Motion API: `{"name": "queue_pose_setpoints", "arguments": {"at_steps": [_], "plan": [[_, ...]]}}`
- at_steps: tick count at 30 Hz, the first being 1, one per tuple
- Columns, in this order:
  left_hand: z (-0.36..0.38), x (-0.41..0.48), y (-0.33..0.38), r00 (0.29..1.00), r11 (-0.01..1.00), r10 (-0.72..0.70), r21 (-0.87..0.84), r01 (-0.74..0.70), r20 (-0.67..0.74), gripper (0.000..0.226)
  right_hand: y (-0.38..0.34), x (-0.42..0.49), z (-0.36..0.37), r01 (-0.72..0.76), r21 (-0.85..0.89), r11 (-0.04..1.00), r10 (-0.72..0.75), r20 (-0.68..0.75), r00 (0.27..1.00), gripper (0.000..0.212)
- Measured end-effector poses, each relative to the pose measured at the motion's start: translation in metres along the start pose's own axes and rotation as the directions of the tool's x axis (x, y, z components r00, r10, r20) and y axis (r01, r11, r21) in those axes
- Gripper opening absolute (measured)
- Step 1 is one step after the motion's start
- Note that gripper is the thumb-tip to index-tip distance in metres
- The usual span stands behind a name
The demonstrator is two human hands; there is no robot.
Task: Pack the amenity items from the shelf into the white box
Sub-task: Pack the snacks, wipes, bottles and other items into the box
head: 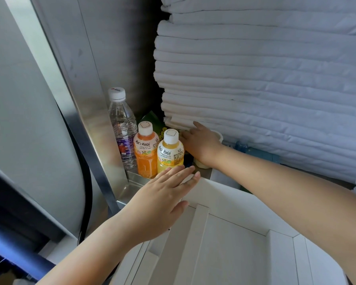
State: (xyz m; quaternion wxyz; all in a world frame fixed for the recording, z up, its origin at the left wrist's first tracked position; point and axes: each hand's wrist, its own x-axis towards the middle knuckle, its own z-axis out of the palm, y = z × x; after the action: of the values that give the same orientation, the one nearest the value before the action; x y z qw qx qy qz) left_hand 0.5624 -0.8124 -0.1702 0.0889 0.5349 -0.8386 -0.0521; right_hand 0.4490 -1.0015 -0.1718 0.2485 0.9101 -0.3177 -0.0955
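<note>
Your left hand [164,194] is lying flat, fingers straight and close together, on the far rim of the box [234,202], just beside the yellow bottle [170,153]. Your right hand [199,142] is reaching onto the shelf [136,177] under the linen [255,79], over a cup [218,136]. I cannot tell whether its fingers are gripping anything. The orange bottle [145,153] and water bottle [122,128] are standing at the left.

Tight gap btw bottles [170,153], linen stack [255,79]
</note>
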Motion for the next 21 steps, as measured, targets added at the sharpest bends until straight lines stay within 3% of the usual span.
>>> {"name": "queue_pose_setpoints", "arguments": {"at_steps": [21], "plan": [[0.006, 0.001, -0.005, 1.000, 1.000, 0.015, 0.008, -0.015, -0.014, 0.061, 0.017, -0.014, -0.021, -0.099, 0.321, 0.942, 0.196, -0.289, 0.937, 0.049]]}}
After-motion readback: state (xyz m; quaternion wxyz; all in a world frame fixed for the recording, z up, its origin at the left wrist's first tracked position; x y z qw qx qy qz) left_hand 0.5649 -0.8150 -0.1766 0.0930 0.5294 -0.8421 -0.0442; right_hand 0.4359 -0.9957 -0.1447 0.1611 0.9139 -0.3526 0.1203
